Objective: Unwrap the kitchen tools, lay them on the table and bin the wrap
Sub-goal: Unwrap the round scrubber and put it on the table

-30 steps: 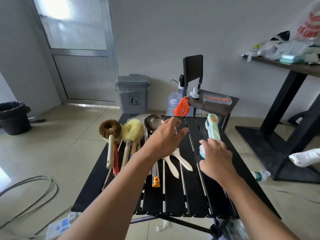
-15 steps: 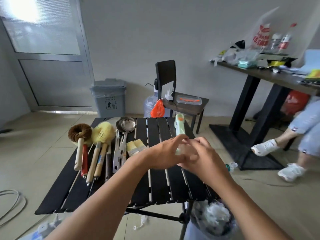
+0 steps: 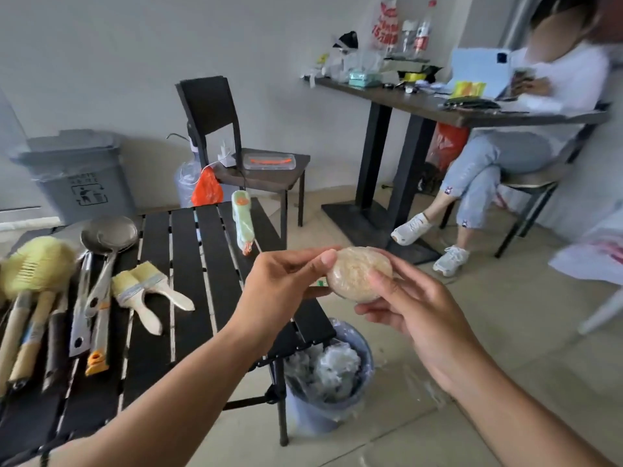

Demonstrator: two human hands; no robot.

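**Two hands on one wrapped scouring pad, right above the bin**

Most of the left half of our view is the black slatted table (image 3: pixel 188 264). Unwrapped tools already lie on it: a steel ladle (image 3: pixel 108 235) at about ten o'clock from our hands and a pair of pastry brushes (image 3: pixel 148 288) at nine. Off the table's near right corner, at six o'clock from what we hold, stands the small bin (image 3: pixel 313 412), heaped with crumpled clear wrap.

Our left hand (image 3: pixel 286 281) comes in from seven o'clock and our right hand (image 3: pixel 414 318) from five. Both are closed on the same thing, a round beige scouring pad (image 3: pixel 359 274), held in the air past the table edge and over the bin.

The pad is a disc with no long axis to speak of. Its flat face is tipped up toward us. Our left thumb and forefinger pinch its rim at nine o'clock. Our right fingers cup the rim from four to six o'clock, with one fingertip pressed on the face. Neither hand is nearer, as both are touching it.

The surface looks glossy, so we judge the film is not yet off. We cannot see a loose edge of it. The coming peel probably turns on our left hand's pinch, pulling toward nine while our right hand steadies the disc.
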